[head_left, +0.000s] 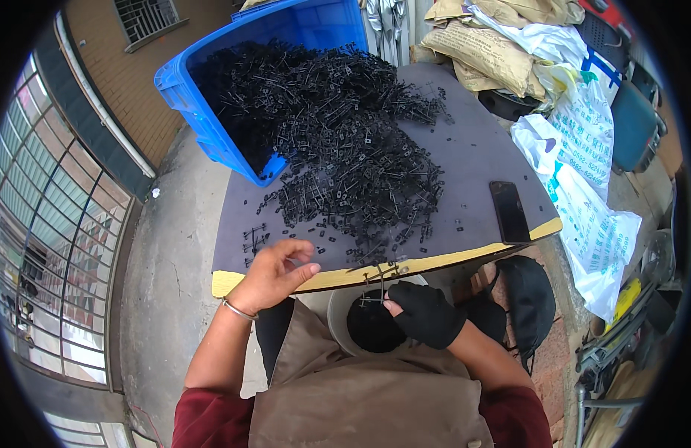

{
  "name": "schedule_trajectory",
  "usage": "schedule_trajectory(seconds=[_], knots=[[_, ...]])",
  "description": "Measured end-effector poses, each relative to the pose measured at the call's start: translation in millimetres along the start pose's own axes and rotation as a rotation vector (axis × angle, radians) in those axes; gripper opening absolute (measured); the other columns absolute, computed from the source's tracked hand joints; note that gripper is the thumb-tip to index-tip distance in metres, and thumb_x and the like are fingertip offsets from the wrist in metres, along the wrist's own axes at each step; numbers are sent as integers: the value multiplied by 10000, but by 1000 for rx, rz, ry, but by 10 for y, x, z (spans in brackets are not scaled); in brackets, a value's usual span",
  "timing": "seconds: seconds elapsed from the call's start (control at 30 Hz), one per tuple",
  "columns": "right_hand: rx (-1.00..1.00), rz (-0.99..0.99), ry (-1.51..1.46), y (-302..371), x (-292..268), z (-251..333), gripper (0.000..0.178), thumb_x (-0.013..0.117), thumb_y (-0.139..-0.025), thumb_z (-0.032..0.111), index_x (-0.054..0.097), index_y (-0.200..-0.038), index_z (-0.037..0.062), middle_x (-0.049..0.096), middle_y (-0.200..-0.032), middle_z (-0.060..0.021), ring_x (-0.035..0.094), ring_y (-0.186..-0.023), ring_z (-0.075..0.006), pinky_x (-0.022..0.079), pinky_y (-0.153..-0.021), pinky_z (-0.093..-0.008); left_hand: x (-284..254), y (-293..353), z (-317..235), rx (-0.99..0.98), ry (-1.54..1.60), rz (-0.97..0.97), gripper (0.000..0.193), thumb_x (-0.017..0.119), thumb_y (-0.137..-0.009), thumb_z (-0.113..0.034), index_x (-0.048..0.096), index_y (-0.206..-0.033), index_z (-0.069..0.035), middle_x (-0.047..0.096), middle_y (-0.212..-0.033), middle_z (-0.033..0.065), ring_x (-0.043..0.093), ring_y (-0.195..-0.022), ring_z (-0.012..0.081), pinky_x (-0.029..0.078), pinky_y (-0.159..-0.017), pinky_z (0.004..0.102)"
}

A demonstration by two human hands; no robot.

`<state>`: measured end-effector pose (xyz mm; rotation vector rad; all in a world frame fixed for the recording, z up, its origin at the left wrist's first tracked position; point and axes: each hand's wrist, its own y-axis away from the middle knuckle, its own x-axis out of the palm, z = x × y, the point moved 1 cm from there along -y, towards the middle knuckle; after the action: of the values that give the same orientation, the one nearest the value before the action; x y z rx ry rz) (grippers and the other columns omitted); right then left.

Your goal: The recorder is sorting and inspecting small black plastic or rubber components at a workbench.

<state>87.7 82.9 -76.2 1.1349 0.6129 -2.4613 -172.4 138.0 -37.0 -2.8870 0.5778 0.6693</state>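
Note:
My right hand, in a black glove with bare fingertips showing, pinches a thin branching frame of black plastic parts at the table's near edge. Below that frame stands a pale round bucket with a mass of black pieces inside. My bare left hand, a bangle on its wrist, hovers over the yellow table edge to the left. Its fingers are loosely bent, thumb apart, with nothing visible between them. Beyond both hands a large heap of similar black plastic frames spreads over the grey tabletop.
A blue crate lies tipped on its side at the back left, spilling the heap. A dark phone rests near the right edge. White plastic bags and tan sacks crowd the right. A black bag lies below the table.

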Motion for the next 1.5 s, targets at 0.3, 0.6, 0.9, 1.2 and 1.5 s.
schedule_trajectory(seconds=[0.3, 0.6, 0.9, 1.2, 1.5], knots=[[-80, 98, -50, -97, 225, 143, 152, 545, -814, 209, 548, -799, 58, 552, -640, -152, 555, -623, -334, 425, -576, -421, 889, 143, 193, -205, 977, -113, 146, 527, -898, -157, 591, -952, -36, 632, -826, 85, 603, -783, 177, 484, -739, 300], [28, 49, -304, 255, -29, 139, 268, 439, -914, 265, 564, -822, 47, 577, -690, -129, 560, -626, -305, 432, -605, -362, 946, 300, -76, -243, 1327, -169, 150, 512, -902, -206, 535, -905, -58, 535, -715, 33, 537, -725, 192, 470, -758, 390], [-38, -9, 27, 86, -94, -64, 285, 596, -792, 211, 565, -1029, 55, 521, -989, -142, 547, -844, -301, 457, -744, -361, 731, 13, 167, -5, 843, -347, 91, 568, -870, -84, 553, -953, -50, 607, -853, 22, 591, -735, 106, 522, -739, 289], [-34, -116, 36, -344, -29, 233, 121, 585, -764, 146, 536, -817, 48, 576, -777, -131, 584, -731, -296, 456, -624, -384, 882, 120, 65, 110, 518, -244, 125, 539, -854, 44, 561, -961, -16, 610, -866, 23, 568, -802, 71, 472, -729, 203], [-13, -125, 7, 0, -285, 47, 113, 544, -818, 150, 531, -792, 40, 556, -700, -155, 562, -638, -327, 446, -589, -401, 426, 225, 295, -42, 694, -387, 77, 547, -885, -75, 536, -919, -7, 590, -740, 32, 556, -712, 97, 464, -714, 242]])
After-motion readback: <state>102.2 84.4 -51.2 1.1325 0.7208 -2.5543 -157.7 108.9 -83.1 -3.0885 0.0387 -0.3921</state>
